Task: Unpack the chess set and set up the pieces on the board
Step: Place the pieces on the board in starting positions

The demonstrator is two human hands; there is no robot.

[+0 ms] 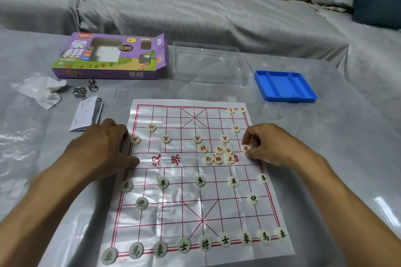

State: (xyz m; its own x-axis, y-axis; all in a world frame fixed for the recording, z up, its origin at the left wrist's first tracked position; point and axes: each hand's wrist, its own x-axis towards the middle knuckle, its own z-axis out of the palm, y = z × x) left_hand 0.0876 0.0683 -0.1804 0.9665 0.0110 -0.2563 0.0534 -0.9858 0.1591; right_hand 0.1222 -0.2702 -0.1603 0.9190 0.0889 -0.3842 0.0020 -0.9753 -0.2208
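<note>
Board: the paper board (191, 180) is lying flat on the bench (325, 158), its near edge toward the person.
Black pieces: the black-lettered pieces (205, 244) are sitting in a full row along the near edge, with two cannons and five pawns ahead of them.
Red pieces: five red pawns, two cannons and two far-corner pieces are sitting on points; a loose red cluster (219, 155) is lying near the river line, right of centre.
Right hand: the right hand (267, 145) is pinching one red piece (246, 148) between curled fingers at the board's right edge.
Left hand: the left hand (104, 147) is pressing on the board's left edge, fingers relaxed, holding nothing.
Packaging: the purple box (110, 56), clear lid (206, 63) and blue tray (284, 86) are lying beyond the board.
</note>
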